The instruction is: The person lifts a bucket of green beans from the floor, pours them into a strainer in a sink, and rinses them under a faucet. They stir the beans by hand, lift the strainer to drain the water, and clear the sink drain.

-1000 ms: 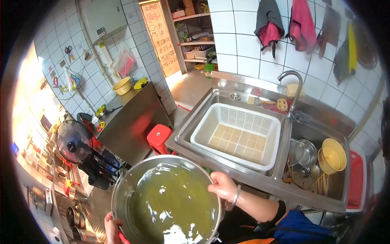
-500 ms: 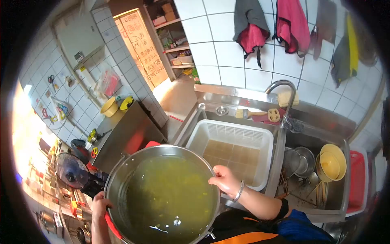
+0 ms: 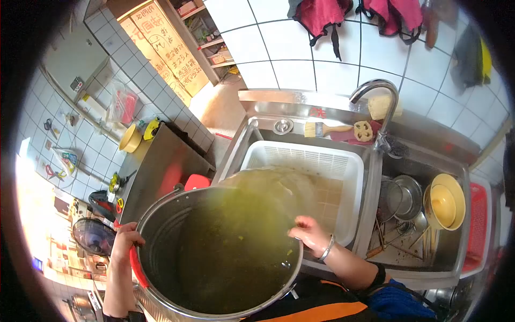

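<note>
A large metal pot [image 3: 161, 241] is tilted forward over the near edge of the left sink [image 3: 236, 155]. Yellow-green liquid [image 3: 252, 198] pours over its far rim into a white plastic basket [image 3: 351, 188] standing in that sink. My left hand [image 3: 126, 241] grips the pot's left rim, beside a red part of the handle. On the right rim, my right hand [image 3: 311, 235] is closed, with a bracelet at the wrist. Darker liquid with small green bits remains inside the pot.
The right sink [image 3: 397, 273] holds metal strainers, utensils and yellow bowls [image 3: 448, 201]. A faucet [image 3: 383, 107] rises between the sinks. Behind them lie a brush [image 3: 322, 129] and a loofah slice [image 3: 363, 130]. A red basket [image 3: 477, 225] is at right, a fan [image 3: 94, 236] at left.
The pot has tipped forward, and its liquid now flows over the far rim into the white basket. Both hands still hold the rim. The camera view has shifted slightly.
</note>
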